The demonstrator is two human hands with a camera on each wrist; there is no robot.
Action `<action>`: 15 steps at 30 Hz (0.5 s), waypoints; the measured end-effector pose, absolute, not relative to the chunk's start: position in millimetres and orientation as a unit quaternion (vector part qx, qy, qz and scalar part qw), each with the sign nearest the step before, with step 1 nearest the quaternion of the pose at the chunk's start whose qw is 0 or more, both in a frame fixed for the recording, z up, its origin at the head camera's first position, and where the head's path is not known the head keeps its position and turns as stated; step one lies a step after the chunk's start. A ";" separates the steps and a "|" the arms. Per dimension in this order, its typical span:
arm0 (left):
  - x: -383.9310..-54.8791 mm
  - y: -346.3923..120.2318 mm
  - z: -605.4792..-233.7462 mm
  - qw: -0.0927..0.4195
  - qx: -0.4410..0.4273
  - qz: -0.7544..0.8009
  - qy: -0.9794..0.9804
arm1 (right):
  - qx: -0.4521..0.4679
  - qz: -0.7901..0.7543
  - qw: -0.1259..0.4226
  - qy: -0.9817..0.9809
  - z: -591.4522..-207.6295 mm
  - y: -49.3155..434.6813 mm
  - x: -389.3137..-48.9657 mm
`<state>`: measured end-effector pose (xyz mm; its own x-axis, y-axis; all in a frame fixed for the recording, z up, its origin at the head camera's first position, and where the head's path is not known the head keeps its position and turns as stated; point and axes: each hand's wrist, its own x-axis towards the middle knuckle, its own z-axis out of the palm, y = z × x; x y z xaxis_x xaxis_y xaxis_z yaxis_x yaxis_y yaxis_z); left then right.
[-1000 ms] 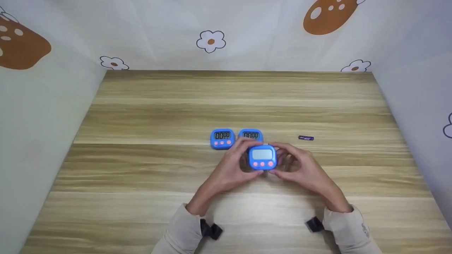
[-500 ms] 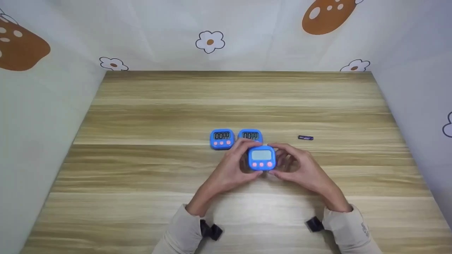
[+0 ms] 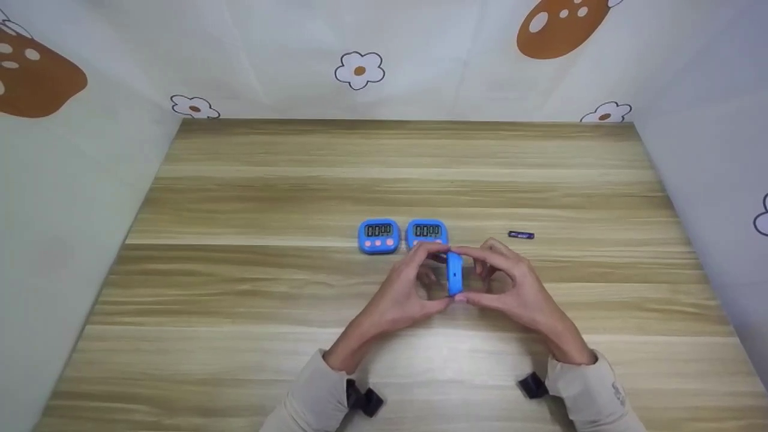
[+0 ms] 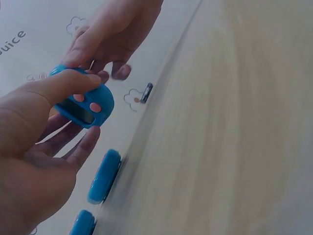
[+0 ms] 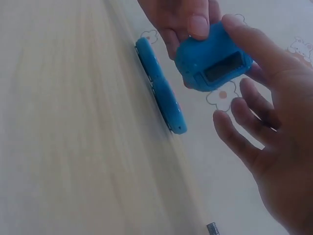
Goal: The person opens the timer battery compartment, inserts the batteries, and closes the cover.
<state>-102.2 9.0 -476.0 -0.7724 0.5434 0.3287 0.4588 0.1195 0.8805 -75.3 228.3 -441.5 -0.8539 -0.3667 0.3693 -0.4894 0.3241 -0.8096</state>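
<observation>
Over the table, a blue digital timer (image 3: 455, 274) is held edge-on between both hands in the head view. My left hand (image 3: 403, 295) pinches its top and bottom edges between index finger and thumb. My right hand (image 3: 521, 285) pinches the same edges from the other side, its remaining fingers apart from the timer. Pink buttons and part of the screen show on the timer (image 4: 95, 106) in the left wrist view. A dark rectangular recess appears in the back of the timer (image 5: 215, 61) in the right wrist view.
Two more blue timers, a left one (image 3: 378, 236) and a right one (image 3: 426, 229), lie side by side on the wooden table (image 3: 240, 288), their screens showing zeros. A small dark battery (image 3: 521, 235) lies to their right. Patterned cloth (image 3: 288, 60) stands behind the table.
The held timer has turned from facing the head camera with a blank screen to standing edge-on. Both hands keep hold of it, and more of the right timer on the table shows.
</observation>
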 end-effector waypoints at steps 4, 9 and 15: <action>-97.9 14.9 -476.8 0.078 0.311 0.636 0.702 | 0.279 0.506 0.075 -0.813 -433.8 221.1 -71.0; -97.1 17.4 -477.7 0.132 0.273 0.716 0.629 | 0.262 0.502 0.076 -0.821 -430.7 221.5 -71.0; -99.9 15.8 -476.4 0.160 0.247 0.769 0.567 | 0.249 0.500 0.073 -0.826 -429.0 229.1 -74.0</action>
